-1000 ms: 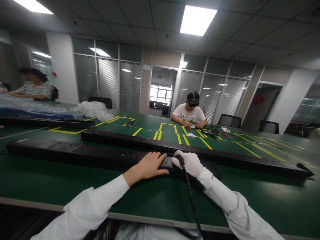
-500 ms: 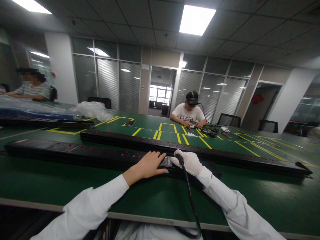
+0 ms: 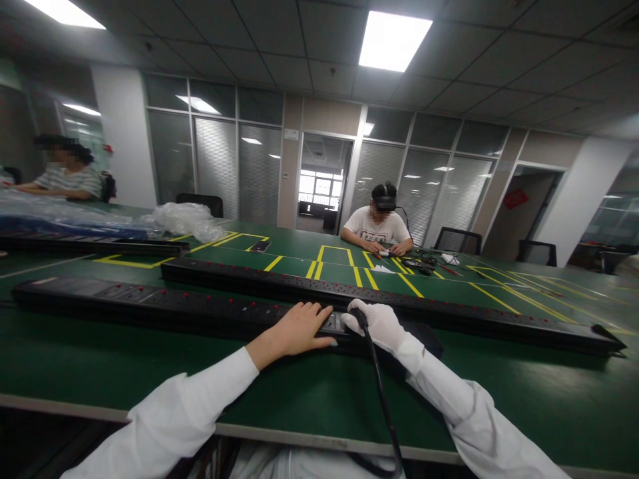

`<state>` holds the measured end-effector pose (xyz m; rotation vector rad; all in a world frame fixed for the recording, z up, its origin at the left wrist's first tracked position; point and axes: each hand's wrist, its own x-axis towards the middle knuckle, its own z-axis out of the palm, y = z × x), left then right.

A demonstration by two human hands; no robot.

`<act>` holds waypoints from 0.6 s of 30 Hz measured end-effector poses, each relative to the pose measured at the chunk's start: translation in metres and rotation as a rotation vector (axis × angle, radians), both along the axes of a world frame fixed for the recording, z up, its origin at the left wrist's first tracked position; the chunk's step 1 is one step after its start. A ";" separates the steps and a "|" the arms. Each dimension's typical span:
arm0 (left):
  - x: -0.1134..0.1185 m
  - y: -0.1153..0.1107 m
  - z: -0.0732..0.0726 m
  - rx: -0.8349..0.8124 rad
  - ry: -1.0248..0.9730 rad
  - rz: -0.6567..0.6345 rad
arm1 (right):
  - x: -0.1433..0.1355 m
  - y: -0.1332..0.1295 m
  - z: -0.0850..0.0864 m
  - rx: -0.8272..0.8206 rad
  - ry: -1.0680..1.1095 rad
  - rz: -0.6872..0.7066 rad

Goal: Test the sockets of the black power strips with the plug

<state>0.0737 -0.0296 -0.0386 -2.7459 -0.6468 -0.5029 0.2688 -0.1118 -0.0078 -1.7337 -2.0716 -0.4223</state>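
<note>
A long black power strip [image 3: 200, 310] with red dots along its top lies across the green table before me. Bare and with fingers spread over the strip's top, my left hand [image 3: 298, 330] presses on it beside a small grey panel [image 3: 331, 323]. White-gloved, my right hand [image 3: 382, 324] is closed around the plug end of a thick black cable [image 3: 378, 386], right at the strip. Whether the plug sits in a socket is hidden by the glove. From there the cable drops over the table's front edge.
A second long black strip [image 3: 299, 283] lies behind the first. Farther back are a phone [image 3: 260, 246], yellow tape marks and crumpled clear plastic [image 3: 187, 219] at left. A person [image 3: 378, 226] across the table handles small items near tangled cables [image 3: 424, 263]; another person [image 3: 70, 173] sits far left.
</note>
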 end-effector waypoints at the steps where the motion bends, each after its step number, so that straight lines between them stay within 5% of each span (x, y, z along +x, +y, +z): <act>1: 0.001 -0.002 0.001 0.006 0.002 0.004 | 0.000 0.000 0.000 -0.001 0.003 -0.001; 9: 0.023 -0.016 0.004 0.061 0.015 -0.030 | 0.005 0.004 -0.001 -0.030 0.035 0.023; 18: 0.023 -0.013 0.001 0.083 0.018 -0.028 | 0.007 0.010 -0.003 -0.078 0.118 -0.010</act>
